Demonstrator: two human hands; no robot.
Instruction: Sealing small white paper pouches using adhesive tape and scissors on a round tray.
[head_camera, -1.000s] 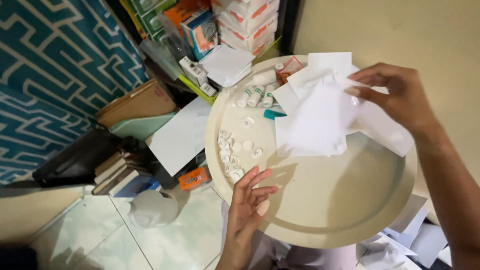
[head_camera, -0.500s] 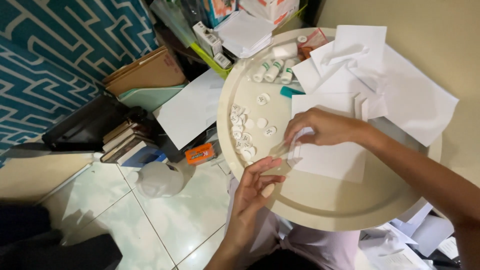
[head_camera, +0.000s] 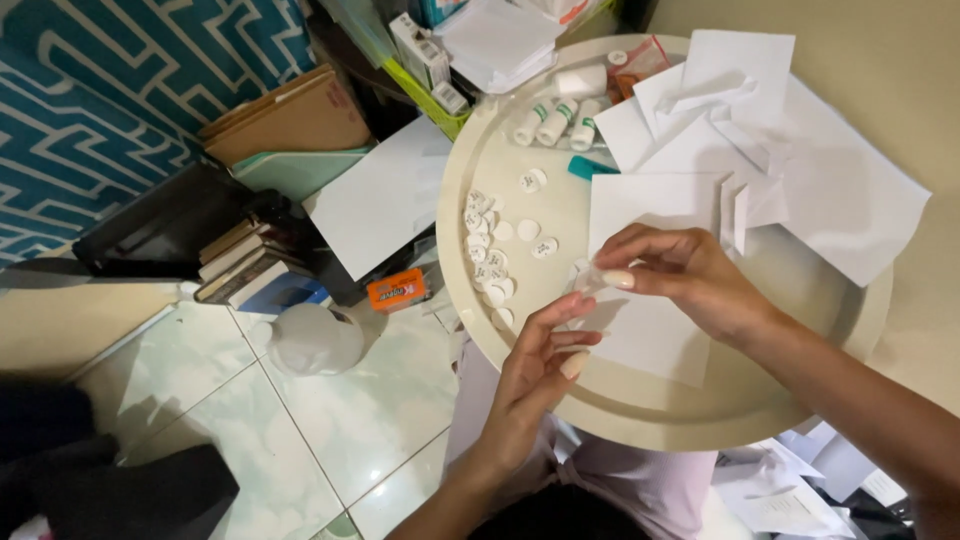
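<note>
My right hand (head_camera: 690, 275) pinches a small clear plastic piece (head_camera: 592, 280) between thumb and forefinger, over a white paper sheet (head_camera: 650, 330) lying on a round cream tray (head_camera: 700, 420). My left hand (head_camera: 535, 375) reaches up from below the tray's near rim. Its fingers are spread and a fingertip touches the lower end of the clear piece. Just left of both hands, several small white round discs (head_camera: 490, 250) lie scattered on the tray.
More white sheets (head_camera: 800, 170) are piled at the tray's far right, with three small capped vials (head_camera: 555, 122) and a teal item (head_camera: 590, 168) at the back. Books (head_camera: 240, 265), a brown folder (head_camera: 285, 120), boxes and an orange packet (head_camera: 396, 290) crowd the tiled floor to the left.
My right hand left the raised white sheets at the far right and came down to the tray's middle, pinching the clear piece. My left hand rose to meet it.
</note>
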